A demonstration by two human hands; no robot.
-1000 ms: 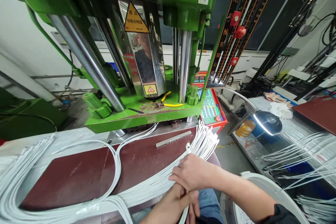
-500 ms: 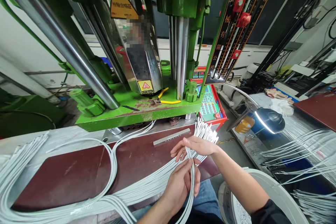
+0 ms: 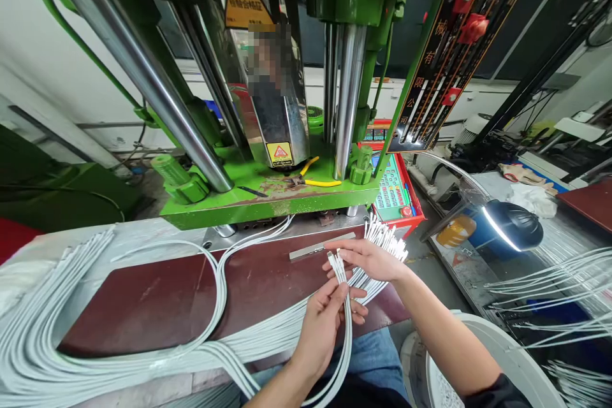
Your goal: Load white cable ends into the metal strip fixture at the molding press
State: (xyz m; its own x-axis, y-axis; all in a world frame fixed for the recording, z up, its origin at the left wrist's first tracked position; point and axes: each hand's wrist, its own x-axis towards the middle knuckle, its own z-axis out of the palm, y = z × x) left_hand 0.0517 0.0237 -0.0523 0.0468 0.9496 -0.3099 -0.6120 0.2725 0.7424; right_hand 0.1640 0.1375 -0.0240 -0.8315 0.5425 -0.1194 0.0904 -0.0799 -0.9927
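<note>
In the head view, my left hand [image 3: 318, 325] is closed around a small bundle of white cables [image 3: 345, 344], just below their ends. Metal-tipped connectors [image 3: 335, 259] stick up above its thumb and fingertips. My right hand [image 3: 370, 259] is right behind and beside these ends, its fingers stretched out and apart, close to the tips; whether they touch is hard to tell. Under my hands a thick bundle of white cables [image 3: 268, 338] runs across the dark red board [image 3: 153, 306], its white ends [image 3: 386, 239] fanned out beyond my right hand.
A green press [image 3: 272, 201] stands ahead, with yellow-handled pliers [image 3: 322, 182] on its base. Cables lead under it. A metal bar [image 3: 306, 252] lies on the board. To the right are a red control box [image 3: 415, 210], a lamp [image 3: 514, 223], a white bin [image 3: 471, 319] and more cables [image 3: 549, 274].
My right fingers have shifted up and back from the cable bundle, so its connector ends now show. My left hand still grips the cables. The view has turned slightly left.
</note>
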